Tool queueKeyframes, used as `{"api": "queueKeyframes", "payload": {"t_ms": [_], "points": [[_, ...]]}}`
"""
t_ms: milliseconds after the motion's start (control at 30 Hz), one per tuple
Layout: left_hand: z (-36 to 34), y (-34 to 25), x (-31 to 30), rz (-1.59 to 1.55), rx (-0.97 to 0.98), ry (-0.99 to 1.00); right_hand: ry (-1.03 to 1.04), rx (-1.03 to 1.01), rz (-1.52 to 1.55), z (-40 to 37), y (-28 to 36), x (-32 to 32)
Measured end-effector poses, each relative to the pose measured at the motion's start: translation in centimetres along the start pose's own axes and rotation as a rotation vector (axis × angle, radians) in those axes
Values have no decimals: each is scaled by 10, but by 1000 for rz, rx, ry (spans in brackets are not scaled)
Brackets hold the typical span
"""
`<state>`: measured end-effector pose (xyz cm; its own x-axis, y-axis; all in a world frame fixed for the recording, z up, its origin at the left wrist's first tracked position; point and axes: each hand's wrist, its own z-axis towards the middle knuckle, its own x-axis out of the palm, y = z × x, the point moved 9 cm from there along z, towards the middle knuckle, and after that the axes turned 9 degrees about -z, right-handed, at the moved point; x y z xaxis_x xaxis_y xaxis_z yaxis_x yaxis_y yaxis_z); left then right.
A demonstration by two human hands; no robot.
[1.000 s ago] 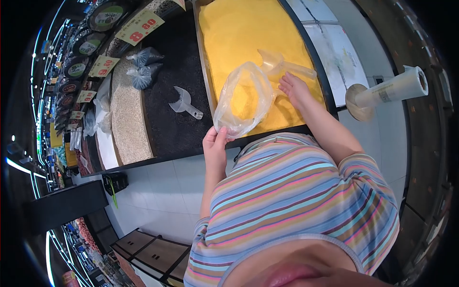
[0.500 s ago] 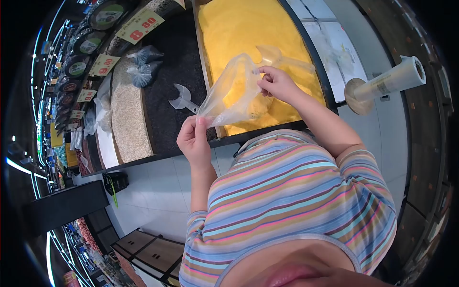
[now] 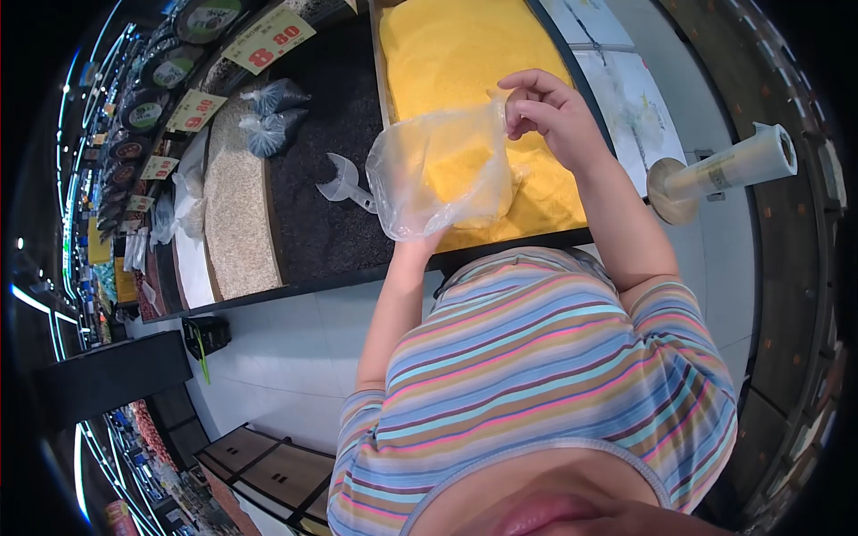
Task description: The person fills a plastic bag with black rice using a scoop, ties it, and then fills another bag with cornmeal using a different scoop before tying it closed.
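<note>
A clear plastic bag (image 3: 407,174) is spread wide above the yellow grain (image 3: 465,45). My right hand (image 3: 559,121) is at its upper right edge, index finger extended, thumb and other fingers curled in at the film. Beneath the lower edge of the bag is my left hand (image 3: 432,239); its fingers are hidden behind the plastic. A clear scoop (image 3: 341,183) lies on the black grain (image 3: 304,228) to the left of the bag. The clear scoop in the yellow grain is mostly hidden now.
Two tied bags of dark grain (image 3: 271,132) lie at the back left, near a pale grain bin (image 3: 239,228). Price cards (image 3: 268,40) stand along the far edge. On the right is a roll of plastic bags (image 3: 737,163) on a round-based holder.
The bag has gone from narrow and slanted to spread wide. My left hand has moved right, beneath it. My right hand has risen slightly right, its index finger straightening.
</note>
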<state>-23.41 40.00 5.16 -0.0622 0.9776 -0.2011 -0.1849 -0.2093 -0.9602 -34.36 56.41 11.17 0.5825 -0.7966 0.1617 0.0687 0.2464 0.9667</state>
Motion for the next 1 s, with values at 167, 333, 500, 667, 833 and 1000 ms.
{"api": "queueKeyframes", "payload": {"t_ms": [167,333,500,667,833,1000], "points": [[16,92,-22,-577,-308,-211,65,128,-269,-25,-92,-17],[8,132,4,-1096,-588,-323,249,55,-926,-29,-147,21],[27,126,-22,-827,-151,-362,340,-93,-927,2,-150,53],[46,32,-12,-556,124,-309,306,-223,-718,10,-116,63],[67,-18,24,-510,-202,-285,126,-134,-432,6,-99,51],[70,-70,52,-399,173,-247,128,-321,-731,0,-82,49]]}}
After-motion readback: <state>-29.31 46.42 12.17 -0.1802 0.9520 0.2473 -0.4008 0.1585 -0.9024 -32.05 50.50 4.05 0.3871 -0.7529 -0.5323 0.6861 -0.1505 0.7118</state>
